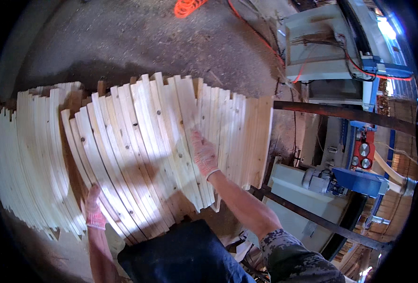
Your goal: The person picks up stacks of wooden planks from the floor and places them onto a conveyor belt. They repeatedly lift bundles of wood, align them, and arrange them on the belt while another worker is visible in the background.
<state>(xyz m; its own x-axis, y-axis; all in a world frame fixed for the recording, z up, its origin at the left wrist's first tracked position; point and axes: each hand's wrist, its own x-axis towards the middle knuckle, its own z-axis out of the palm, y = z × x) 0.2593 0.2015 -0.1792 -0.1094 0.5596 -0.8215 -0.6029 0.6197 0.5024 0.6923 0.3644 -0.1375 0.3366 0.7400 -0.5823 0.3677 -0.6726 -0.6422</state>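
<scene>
A wide row of pale wooden strips (145, 137) lies side by side in front of me, some with dark knots and uneven ends. My left hand (95, 210), in a white and red knit glove, is at the row's near left edge. Its fingers are closed on the edge of the outermost wooden strip (77, 151), and part of them is hidden. My right hand (205, 154), gloved the same way, rests on top of the strips right of the middle. Its fingers point away from me and lie along the wood. One strip (187, 101) beyond the fingertips looks blurred.
Another stack of wooden strips (34, 155) stands on the left. Two dark metal bars (341, 115) run rightward to a machine with a motor (316, 180) and blue parts. An orange coiled hose (186, 7) lies on the dusty floor (124, 40). Dark cloth (185, 254) covers my front.
</scene>
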